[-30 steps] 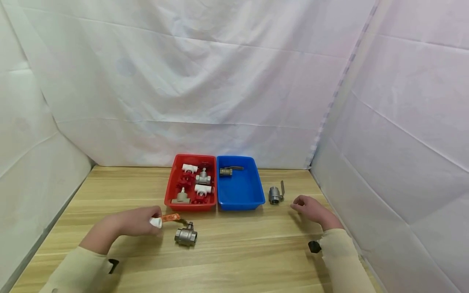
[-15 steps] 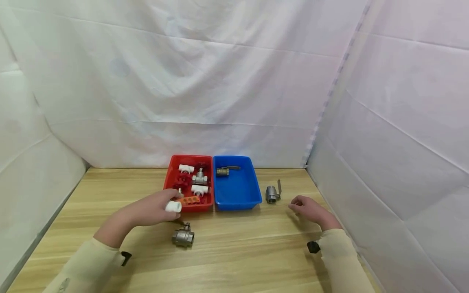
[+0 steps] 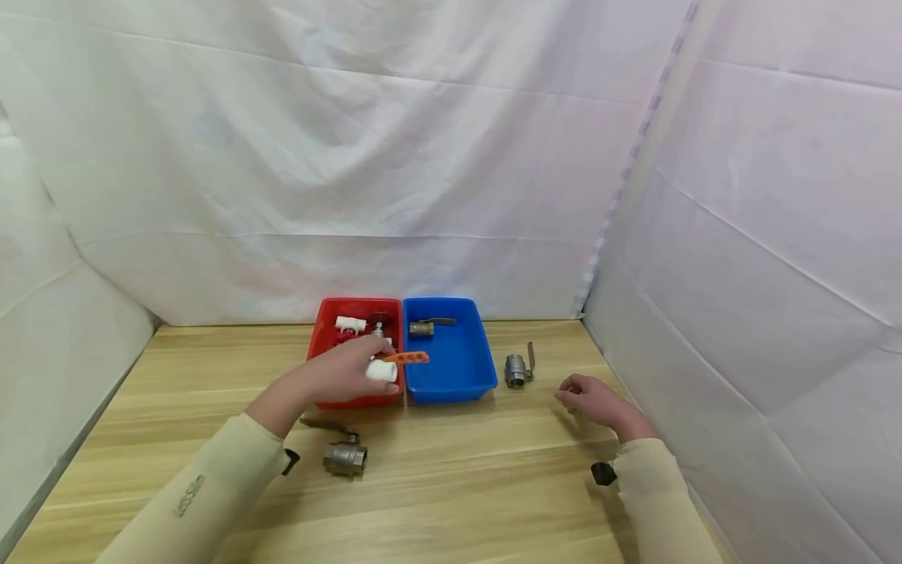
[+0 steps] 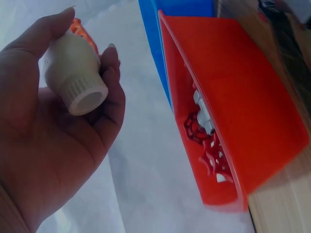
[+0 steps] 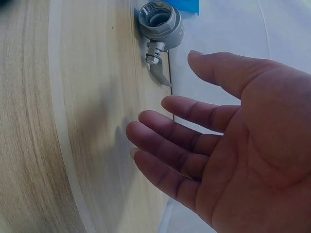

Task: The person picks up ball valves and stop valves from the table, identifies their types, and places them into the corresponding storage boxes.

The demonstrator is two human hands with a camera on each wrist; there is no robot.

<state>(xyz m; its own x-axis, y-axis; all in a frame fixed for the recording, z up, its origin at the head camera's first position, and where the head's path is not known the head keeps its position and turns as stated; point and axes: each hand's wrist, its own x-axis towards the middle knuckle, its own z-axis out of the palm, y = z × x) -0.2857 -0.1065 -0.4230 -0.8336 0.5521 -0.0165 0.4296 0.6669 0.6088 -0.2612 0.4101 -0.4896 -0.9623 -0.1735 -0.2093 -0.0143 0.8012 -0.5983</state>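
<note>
Above the red bin, my left hand [image 3: 348, 368] grips a white plastic ball valve [image 4: 73, 73] between thumb and curled fingers. The valve's orange lever handle [image 3: 410, 357] points right, over the near-left part of the blue bin [image 3: 454, 395]. In the left wrist view the valve's ribbed open end faces the camera. My right hand [image 3: 592, 401] is held over the table at the right, fingers loosely bent and holding nothing. Closest to it is a steel ball valve [image 3: 516, 370] with a lever, also seen in the right wrist view as a threaded metal body [image 5: 160, 22].
The red bin [image 4: 243, 97] holds several valves with red handwheels [image 4: 214, 155], partly hidden by my left hand. A brass ball valve [image 3: 421, 329] lies in the blue bin's far left corner. Another metal ball valve [image 3: 345, 458] lies on the table under my left forearm. White cloth walls [image 3: 352, 157] stand around.
My left hand has carried the white valve from the table's left side up and right, over the red bin. My right hand has stayed nearly still. The head view has shifted slightly.
</note>
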